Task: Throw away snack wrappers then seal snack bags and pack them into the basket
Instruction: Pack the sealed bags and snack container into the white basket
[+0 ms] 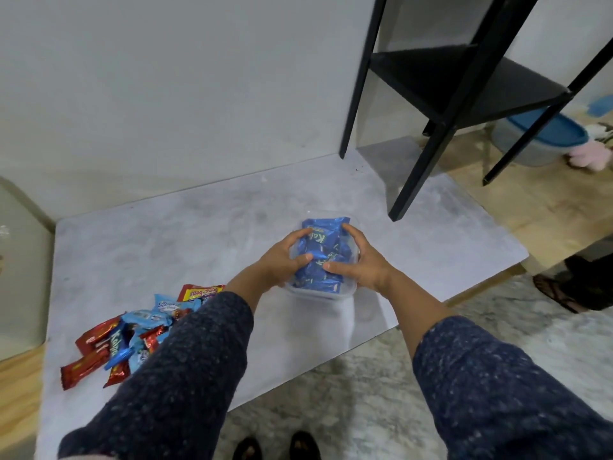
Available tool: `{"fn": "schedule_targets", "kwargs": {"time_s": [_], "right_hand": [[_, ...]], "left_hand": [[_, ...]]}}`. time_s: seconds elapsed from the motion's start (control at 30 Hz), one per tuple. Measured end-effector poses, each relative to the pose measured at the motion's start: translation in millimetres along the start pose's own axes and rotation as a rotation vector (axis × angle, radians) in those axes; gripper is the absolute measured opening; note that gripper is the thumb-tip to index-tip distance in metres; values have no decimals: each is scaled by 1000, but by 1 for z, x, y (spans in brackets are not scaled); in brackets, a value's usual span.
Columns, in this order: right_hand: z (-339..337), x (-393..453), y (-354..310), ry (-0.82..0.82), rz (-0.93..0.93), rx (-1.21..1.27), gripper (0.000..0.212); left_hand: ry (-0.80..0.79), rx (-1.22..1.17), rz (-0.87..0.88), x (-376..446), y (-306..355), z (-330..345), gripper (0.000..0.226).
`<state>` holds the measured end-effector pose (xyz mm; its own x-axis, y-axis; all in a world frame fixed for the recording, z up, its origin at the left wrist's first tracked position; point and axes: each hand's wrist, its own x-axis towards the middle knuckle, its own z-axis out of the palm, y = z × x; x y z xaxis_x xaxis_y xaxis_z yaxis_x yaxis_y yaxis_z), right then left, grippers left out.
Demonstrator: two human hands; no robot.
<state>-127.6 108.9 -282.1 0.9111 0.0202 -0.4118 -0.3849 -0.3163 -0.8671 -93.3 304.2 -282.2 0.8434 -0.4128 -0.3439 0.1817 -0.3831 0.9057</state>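
Note:
A clear plastic container [318, 292] stands near the middle of the grey table [199, 227]. It is stuffed with blue snack packs [326, 247] that rise above its rim. My left hand [285, 257] grips the packs from the left side, fingers curled over the top. On the right side my right hand [361, 260] presses the same bundle, thumb on the front. A pile of loose snacks [132, 330] lies at the table's front left: red bars, light blue packs and a dark blue pack, partly hidden by my left sleeve.
A black metal shelf unit [464, 88] stands at the table's far right corner, one leg on the tabletop. Beyond it on the floor sits a blue-lidded tub [544, 134]. Someone's sandalled foot [560, 290] is at the right. A white wall rises behind the table.

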Motion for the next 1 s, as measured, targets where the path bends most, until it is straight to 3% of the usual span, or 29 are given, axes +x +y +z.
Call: {"fn": "schedule_targets", "kwargs": {"time_s": [0.27, 0.5, 0.73, 1.0], "right_hand": [[20, 12, -89, -134, -156, -60, 97], [95, 0, -204, -251, -386, -126, 96], [222, -34, -288, -366, -566, -151, 95], [414, -78, -331, -463, -655, -123, 98]], "left_hand": [[208, -25, -11, -39, 45, -63, 50], [440, -22, 22, -123, 80, -162, 49], [631, -34, 53, -242, 71, -264, 50], [727, 20, 4, -387, 2, -382, 50]]}}
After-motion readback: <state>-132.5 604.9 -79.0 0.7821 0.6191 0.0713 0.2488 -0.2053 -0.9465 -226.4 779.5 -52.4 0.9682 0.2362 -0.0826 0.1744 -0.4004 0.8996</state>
